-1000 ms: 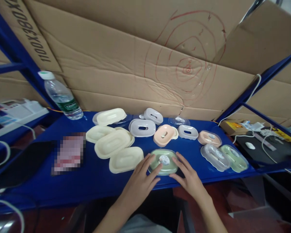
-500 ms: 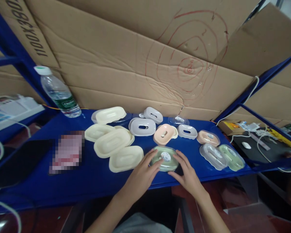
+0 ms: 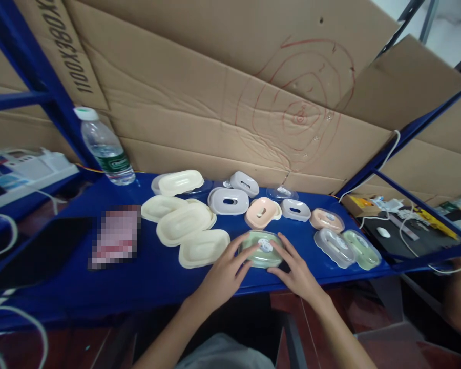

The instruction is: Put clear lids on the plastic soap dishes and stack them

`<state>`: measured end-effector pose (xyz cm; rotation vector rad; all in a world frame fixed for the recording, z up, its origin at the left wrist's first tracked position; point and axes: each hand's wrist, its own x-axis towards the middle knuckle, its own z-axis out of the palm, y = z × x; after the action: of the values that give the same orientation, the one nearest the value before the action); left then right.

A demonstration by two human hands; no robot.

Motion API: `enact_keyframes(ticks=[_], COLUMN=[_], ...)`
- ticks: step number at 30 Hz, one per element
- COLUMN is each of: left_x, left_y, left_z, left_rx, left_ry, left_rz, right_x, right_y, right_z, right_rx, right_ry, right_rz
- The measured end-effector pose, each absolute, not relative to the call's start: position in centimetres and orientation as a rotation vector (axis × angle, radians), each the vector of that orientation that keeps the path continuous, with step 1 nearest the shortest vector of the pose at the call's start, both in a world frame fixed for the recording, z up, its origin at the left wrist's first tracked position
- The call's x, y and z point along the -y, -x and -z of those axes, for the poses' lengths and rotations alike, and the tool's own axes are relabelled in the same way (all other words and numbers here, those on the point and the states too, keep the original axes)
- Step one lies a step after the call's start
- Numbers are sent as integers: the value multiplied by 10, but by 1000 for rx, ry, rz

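Grasping the green dish [image 3: 264, 259] from its left and right sides, the left hand [image 3: 221, 277] and the right hand [image 3: 302, 277] frame its clear lid [image 3: 259, 236], which perhaps sits fully closed.

Brown cardboard panels [image 3: 169, 92] stand along back edge of blue surface [image 3: 153, 277]; red contour lines drawn right of centre, "1100X380X" printed on left strip. Blue metal frame [image 3: 33, 66] slants up at left, another beam at right. White wall [image 3: 453, 25] shows top right. Reddish-brown tiled floor [image 3: 305, 328] with pale joints below front edge. Dark chair [image 3: 294, 341] near front edge. Room light looks soft.
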<state>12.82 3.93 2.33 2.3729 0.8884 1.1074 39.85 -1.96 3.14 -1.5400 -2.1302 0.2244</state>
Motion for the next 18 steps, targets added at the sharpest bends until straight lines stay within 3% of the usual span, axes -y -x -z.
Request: enact_keyframes(ticks=[8,18], left_x=[-35,-36], left_y=[-68,-63], left_z=[-20,-6], left_rx=[-1156,-1208], left_ry=[-2519,-2678], left_rz=[-1141,-1157], right_x=[-44,-158], right_y=[-533,-646], right_z=[-96,-92], right_rx=[1695,1789], right_ry=[1814,2204], right_rz=[299,147])
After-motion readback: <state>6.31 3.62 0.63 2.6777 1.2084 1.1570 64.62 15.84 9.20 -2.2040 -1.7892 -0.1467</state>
